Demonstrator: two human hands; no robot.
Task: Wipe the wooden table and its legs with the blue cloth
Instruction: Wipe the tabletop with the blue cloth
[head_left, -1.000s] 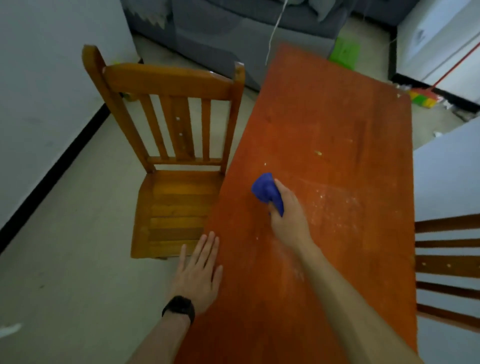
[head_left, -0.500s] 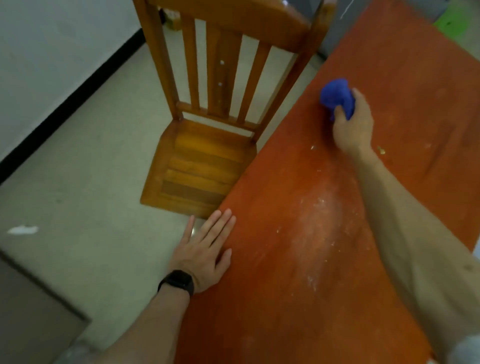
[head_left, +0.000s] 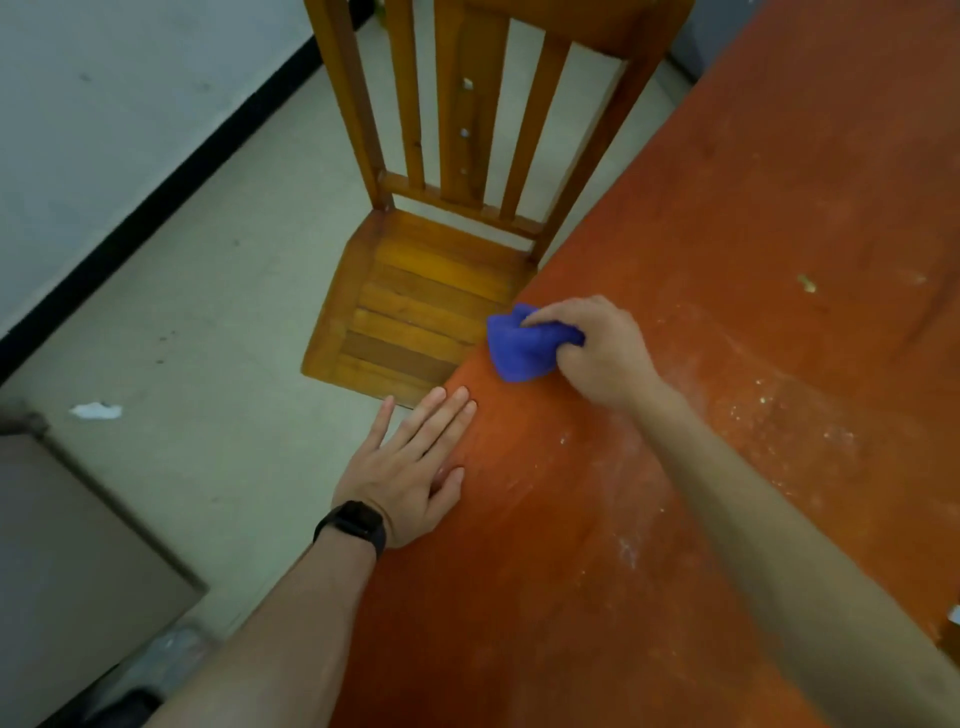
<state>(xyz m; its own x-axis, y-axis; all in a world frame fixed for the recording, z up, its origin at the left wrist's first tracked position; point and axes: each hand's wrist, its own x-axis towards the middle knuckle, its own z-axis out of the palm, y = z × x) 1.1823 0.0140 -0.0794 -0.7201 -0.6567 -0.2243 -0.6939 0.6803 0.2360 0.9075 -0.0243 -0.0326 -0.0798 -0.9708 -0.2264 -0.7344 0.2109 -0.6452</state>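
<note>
Blue cloth, bunched into a wad, sits at the tabletop's left edge, pressed down under my right hand, whose fingers curl round it. I judge it soft, light, limp; best gripped as 1 wad so no corner trails. Left hand lies flat just beside it, fingers straight, little finger splayed past the rim. Pale dust streaks the wood to the right. 1 wooden chair stands against that left edge.
</note>
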